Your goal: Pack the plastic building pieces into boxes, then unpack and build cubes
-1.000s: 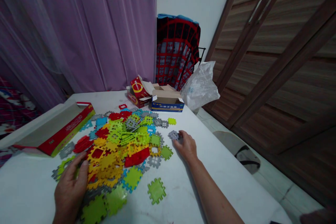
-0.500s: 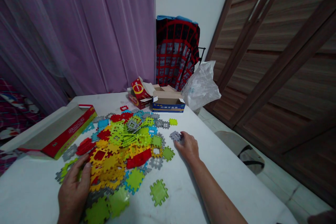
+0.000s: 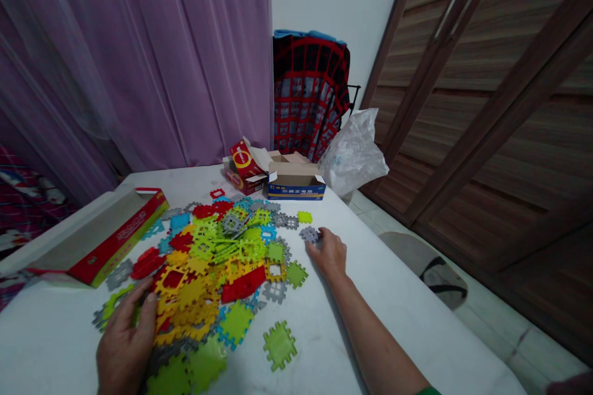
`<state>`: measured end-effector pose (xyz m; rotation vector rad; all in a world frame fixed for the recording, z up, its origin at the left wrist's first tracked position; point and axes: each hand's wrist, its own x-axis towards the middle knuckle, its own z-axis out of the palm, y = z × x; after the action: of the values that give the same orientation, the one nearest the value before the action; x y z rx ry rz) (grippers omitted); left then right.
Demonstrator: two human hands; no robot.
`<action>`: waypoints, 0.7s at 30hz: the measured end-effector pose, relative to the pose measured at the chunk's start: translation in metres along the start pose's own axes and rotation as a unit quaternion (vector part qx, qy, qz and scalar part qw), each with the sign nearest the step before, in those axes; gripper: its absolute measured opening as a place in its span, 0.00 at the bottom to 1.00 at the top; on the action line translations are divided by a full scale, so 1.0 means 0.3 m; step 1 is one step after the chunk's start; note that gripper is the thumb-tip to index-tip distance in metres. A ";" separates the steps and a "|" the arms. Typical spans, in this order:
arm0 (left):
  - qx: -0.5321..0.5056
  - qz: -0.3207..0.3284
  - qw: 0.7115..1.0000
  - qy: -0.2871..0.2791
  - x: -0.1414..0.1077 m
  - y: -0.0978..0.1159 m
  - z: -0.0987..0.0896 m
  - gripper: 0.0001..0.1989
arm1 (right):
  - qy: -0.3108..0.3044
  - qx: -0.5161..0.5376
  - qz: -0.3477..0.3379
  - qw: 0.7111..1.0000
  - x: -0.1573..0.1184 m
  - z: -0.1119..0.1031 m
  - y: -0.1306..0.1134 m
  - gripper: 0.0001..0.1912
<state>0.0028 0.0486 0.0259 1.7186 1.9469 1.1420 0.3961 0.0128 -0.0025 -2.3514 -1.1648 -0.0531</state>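
Observation:
A heap of flat plastic interlocking tiles (image 3: 188,293) in yellow, green, red, blue and grey is spread on the white table. At its right side, the thumb and fingers of my right hand (image 3: 331,254) are closed on the edge of a grey interlocking tile (image 3: 309,234). My left hand (image 3: 126,342) rests by the heap's near left edge, thumb and fingers apart, next to yellow tiles and a green tile (image 3: 115,302). A single green tile (image 3: 280,345) lies apart near the front, between the hands.
A long open red box (image 3: 120,237) lies at the left. At the back stand a small red box (image 3: 243,163), a blue box (image 3: 296,187) and a crumpled plastic bag (image 3: 354,154). The table's right edge (image 3: 445,308) drops to a tiled floor beside a wooden wardrobe.
The view has shifted slightly. Both hands keep nearly the same places over the table, and my right hand stays on the grey tile.

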 end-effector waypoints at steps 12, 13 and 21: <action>0.024 0.000 1.000 -0.012 -0.002 -0.004 -0.007 0.24 | 0.009 0.059 -0.011 0.998 0.017 0.017 0.051 0.22; 0.023 -0.003 1.000 -0.013 -0.002 -0.003 -0.007 0.23 | 0.002 0.068 -0.023 0.997 0.020 0.015 0.064 0.22; 0.038 0.000 0.999 -0.015 0.008 -0.015 -0.009 0.22 | -0.033 0.043 -0.080 0.995 0.011 -0.014 0.087 0.26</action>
<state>-0.0027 0.0501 0.0251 1.7639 1.9947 1.0493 0.4187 0.0004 -0.0092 -2.1966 -1.3590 0.0195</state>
